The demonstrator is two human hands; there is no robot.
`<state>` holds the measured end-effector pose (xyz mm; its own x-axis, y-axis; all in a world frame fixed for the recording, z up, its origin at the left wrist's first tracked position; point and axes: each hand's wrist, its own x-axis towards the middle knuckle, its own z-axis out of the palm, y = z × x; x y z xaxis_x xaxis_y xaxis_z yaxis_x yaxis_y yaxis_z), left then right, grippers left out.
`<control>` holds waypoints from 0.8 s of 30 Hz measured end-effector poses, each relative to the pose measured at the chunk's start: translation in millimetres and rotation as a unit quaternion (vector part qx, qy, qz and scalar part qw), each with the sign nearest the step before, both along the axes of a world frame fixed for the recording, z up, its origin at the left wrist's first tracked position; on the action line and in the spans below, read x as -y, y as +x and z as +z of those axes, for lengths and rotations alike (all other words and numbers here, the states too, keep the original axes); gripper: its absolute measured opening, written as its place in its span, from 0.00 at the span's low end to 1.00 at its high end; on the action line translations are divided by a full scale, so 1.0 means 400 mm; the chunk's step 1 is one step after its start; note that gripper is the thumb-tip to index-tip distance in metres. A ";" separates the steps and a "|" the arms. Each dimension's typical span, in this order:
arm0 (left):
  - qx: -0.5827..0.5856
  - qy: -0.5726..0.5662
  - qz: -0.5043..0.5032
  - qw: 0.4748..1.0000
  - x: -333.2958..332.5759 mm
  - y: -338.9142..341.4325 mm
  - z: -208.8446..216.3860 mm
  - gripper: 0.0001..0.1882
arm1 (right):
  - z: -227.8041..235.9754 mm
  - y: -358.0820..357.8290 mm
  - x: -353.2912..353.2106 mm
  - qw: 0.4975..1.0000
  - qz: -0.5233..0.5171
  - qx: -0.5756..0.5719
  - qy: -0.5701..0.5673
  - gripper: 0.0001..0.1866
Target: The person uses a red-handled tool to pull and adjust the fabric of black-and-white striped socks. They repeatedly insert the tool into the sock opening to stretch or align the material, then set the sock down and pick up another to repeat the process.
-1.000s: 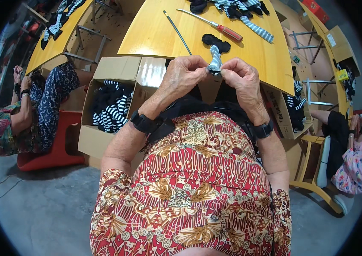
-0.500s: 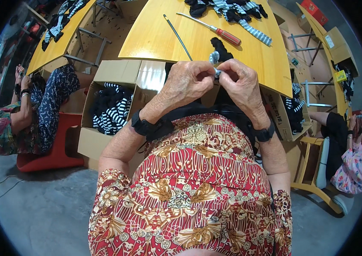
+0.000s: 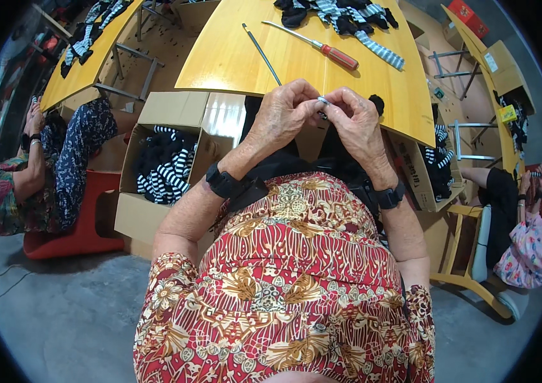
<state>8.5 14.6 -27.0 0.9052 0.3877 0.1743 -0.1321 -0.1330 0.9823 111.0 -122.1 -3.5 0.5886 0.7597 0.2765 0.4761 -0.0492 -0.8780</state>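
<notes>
My left hand (image 3: 282, 115) and my right hand (image 3: 355, 121) meet in front of my chest, at the near edge of a yellow wooden table (image 3: 233, 57). Between their fingertips they pinch a small grey striped piece of cloth (image 3: 323, 101), mostly hidden by the fingers. A small black bit of cloth (image 3: 377, 102) lies on the table just past my right hand. Both wrists wear black bands.
A red-handled screwdriver (image 3: 330, 50) and a thin metal rod (image 3: 261, 45) lie on the table, with a heap of striped and black socks (image 3: 347, 19) beyond. An open cardboard box (image 3: 169, 159) of striped socks stands at my left. People sit on both sides.
My hands have closed tighter around the grey striped piece, so less of it shows. They sit a little nearer to my chest than before.
</notes>
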 end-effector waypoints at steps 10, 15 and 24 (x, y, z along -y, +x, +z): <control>-0.095 0.237 0.053 0.965 -0.003 0.018 0.009 0.10 | -0.033 0.047 0.026 0.938 0.094 -0.333 0.031 0.03; -0.063 0.078 0.005 0.995 -0.003 0.022 0.000 0.09 | -0.006 0.034 0.028 0.976 0.074 -0.203 0.005 0.05; -0.006 0.058 -0.010 0.998 0.020 0.035 -0.005 0.08 | 0.007 0.005 0.021 0.958 -0.114 0.256 -0.054 0.06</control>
<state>22.3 6.7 -28.9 0.9145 0.3476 0.2069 -0.1246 -0.2444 0.9616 112.8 -130.5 -0.6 0.5512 0.6670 0.5013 0.8091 -0.2806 -0.5163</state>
